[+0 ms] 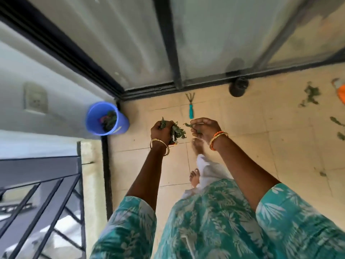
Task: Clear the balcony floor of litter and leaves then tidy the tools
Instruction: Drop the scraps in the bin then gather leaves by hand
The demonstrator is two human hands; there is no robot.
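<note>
Blue bucket (pixel 107 118) in the corner at left, against the white wall, already part filled with leaves and a bit of pink litter. Small hand rake (pixel 190 105) with a teal handle flat on the tiled floor (pixel 242 139), prongs toward the frosted glass door (pixel 214 43), just beyond both hands. Dark round object (pixel 239 87) at the foot of the door frame. Loose leaves (pixel 310 94) scattered on the tiles far right, more along the right edge, and an orange item (pixel 340 92) cut off by the frame. Black metal railing (pixel 43 199) low at left. Nothing between the hands and the bucket, only open tile.

Bunch of leaves (pixel 175 129) held up above the floor, right of the bucket and well apart from it, with a scrap of something pale and orange showing under the fist. Single leaf (pixel 188 125) just beside the bunch, not touching it.

Left hand (pixel 162 130) curled tight into a fist round the bunch, leaves sticking out top and side. Right hand (pixel 204 128) half curled, fingertips pinching the single leaf, a second scrap of green showing under the fingers. Bangles on both wrists.
</note>
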